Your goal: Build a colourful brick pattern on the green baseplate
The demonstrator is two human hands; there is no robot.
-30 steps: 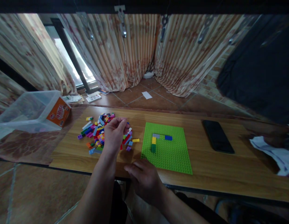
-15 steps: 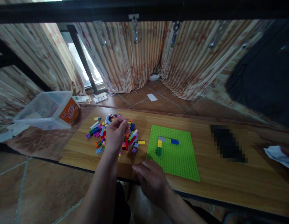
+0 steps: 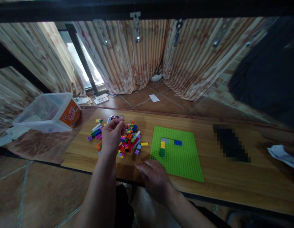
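Over a pile of loose, many-coloured toy bricks [image 3: 130, 142] hangs my left hand [image 3: 111, 131], its thumb and fingers pinched together. Whatever may be between those fingertips is too small to make out. My right hand [image 3: 156, 179] is at the table's near edge, by the near-left corner of a green baseplate [image 3: 182, 161]. Its fingers are curled and closed, and their inside is hidden. On the baseplate are a grey brick [image 3: 165, 140], a yellow brick [image 3: 162, 145], a dark green brick [image 3: 162, 153] and, a little apart to the right, a blue brick [image 3: 177, 142].
A clear plastic bin [image 3: 47, 110] with an orange label stands left of the wooden table [image 3: 223, 186]. A blurred-out black object [image 3: 231, 144] lies right of the baseplate, and white paper [image 3: 283, 156] at the far right. Curtains [image 3: 118, 57] hang behind.
My left hand has shifted left over the brick pile, uncovering more bricks to its right. My right hand has hardly moved, and the bricks on the baseplate are the same.
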